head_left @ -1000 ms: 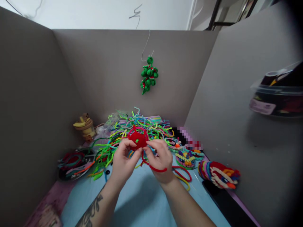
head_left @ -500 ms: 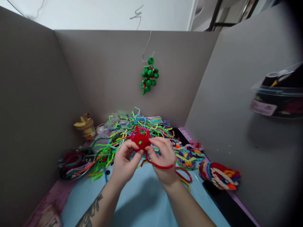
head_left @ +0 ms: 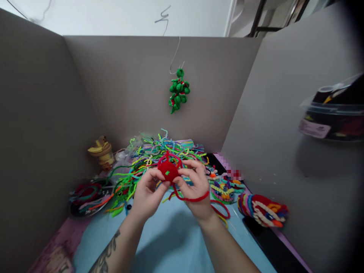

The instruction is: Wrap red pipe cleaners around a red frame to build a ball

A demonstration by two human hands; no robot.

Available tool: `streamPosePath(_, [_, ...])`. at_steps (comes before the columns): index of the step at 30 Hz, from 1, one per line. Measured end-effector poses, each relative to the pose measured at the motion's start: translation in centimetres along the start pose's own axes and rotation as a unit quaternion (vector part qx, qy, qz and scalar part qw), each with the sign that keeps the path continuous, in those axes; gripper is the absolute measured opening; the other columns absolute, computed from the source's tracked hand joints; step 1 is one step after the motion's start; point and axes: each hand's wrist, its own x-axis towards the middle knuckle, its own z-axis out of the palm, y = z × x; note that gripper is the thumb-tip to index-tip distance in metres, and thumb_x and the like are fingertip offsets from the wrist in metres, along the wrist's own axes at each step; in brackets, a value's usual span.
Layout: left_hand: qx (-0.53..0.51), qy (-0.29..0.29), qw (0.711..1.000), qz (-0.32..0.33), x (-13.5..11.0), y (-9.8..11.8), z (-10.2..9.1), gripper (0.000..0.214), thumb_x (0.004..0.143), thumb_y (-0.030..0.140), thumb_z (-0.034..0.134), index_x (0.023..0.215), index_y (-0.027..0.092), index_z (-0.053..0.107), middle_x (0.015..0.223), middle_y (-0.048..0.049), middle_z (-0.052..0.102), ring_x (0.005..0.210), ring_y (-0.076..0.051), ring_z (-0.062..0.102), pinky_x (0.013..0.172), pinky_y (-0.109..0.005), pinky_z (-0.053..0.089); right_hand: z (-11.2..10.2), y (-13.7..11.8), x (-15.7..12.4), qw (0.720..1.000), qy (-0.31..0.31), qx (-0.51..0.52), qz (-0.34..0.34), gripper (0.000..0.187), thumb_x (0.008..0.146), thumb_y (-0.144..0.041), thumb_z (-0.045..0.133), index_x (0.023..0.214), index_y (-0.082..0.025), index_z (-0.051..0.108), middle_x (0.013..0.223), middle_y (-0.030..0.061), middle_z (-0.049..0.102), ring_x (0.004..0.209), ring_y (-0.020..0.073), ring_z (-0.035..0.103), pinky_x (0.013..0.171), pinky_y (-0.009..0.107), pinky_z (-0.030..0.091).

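Both hands hold a small red pipe-cleaner piece with a green spot, raised above the blue table top. My left hand pinches its left and lower side. My right hand pinches its right side, and a red pipe-cleaner strand trails from the piece across that hand's back and down toward the table. Behind the hands lies a heap of coloured pipe cleaners.
Grey partition walls enclose the desk on three sides. A green pipe-cleaner ornament hangs on a hook at the back. A yellow figure, a dark tray of loops, woven colourful pieces and a plastic box surround the work area.
The hands turned the red piece slightly and lifted it a little. My right hand shifted right and its fingers spread, pulling the red strand higher across the hand.
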Motion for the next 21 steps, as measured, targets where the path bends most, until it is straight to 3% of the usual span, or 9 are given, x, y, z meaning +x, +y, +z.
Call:
streamPosePath(6, [-0.006,-0.042,0.999,-0.014,0.1,-0.2,-0.3,0.015,0.075,0.016,0.068,0.080,0.020,0.054,0.078,0.0013,0.055,0.072,-0.011,0.053,0.066,-0.022,0.042,-0.3,0.1,0.3,0.994,-0.073,0.043,0.073,0.016,0.078,-0.027,0.064,0.064,-0.020,0.060,0.115,0.0062,0.049,0.115,0.0265,0.046,0.097,0.044,0.037])
streamPosePath(10, [-0.019,0.007,0.999,-0.038,0.4,-0.4,-0.2,0.021,0.071,0.018,0.072,0.078,0.019,0.052,0.076,0.0023,0.055,0.069,-0.010,0.052,0.063,-0.020,0.042,-0.2,0.4,0.2,0.991,-0.065,0.071,0.095,0.009,0.081,-0.024,0.060,0.077,-0.022,0.067,0.126,0.0063,0.044,0.117,0.0256,0.045,0.098,0.042,0.037])
streamPosePath(13, [-0.038,0.098,0.993,-0.062,0.8,-0.6,-0.3,0.025,0.069,0.021,0.074,0.079,0.019,0.051,0.073,0.0037,0.055,0.065,-0.009,0.051,0.060,-0.018,0.041,-0.1,0.5,0.2,0.990,-0.071,0.082,0.090,0.021,0.082,-0.017,0.056,0.097,-0.026,0.068,0.111,0.0065,0.052,0.107,0.0218,0.052,0.093,0.038,0.042])
streamPosePath(16, [-0.044,0.160,0.983,-0.073,1.2,-0.7,-0.3,0.029,0.065,0.022,0.076,0.082,0.019,0.051,0.072,0.0050,0.055,0.064,-0.008,0.051,0.060,-0.017,0.041,0.2,0.3,0.2,0.975,-0.159,0.135,0.073,0.024,0.077,-0.014,0.063,0.097,-0.025,0.068,0.090,0.0031,0.059,0.088,0.0179,0.058,0.079,0.031,0.047])
streamPosePath(18, [-0.032,0.167,0.982,-0.077,1.3,-0.7,-0.3,0.030,0.064,0.022,0.076,0.081,0.019,0.051,0.071,0.0052,0.055,0.064,-0.008,0.052,0.060,-0.018,0.042,0.4,0.0,0.2,0.964,-0.193,0.171,0.063,0.016,0.077,-0.015,0.065,0.091,-0.023,0.068,0.085,0.0021,0.063,0.082,0.0164,0.060,0.075,0.029,0.047])
streamPosePath(21, [0.006,0.151,0.985,-0.081,1.4,-0.9,-0.3,0.028,0.065,0.022,0.074,0.080,0.019,0.051,0.071,0.0047,0.057,0.064,-0.009,0.054,0.061,-0.019,0.042,0.5,-0.3,0.2,0.964,-0.183,0.186,0.057,0.006,0.081,-0.016,0.062,0.078,-0.021,0.065,0.077,0.0012,0.063,0.076,0.0151,0.059,0.072,0.028,0.045])
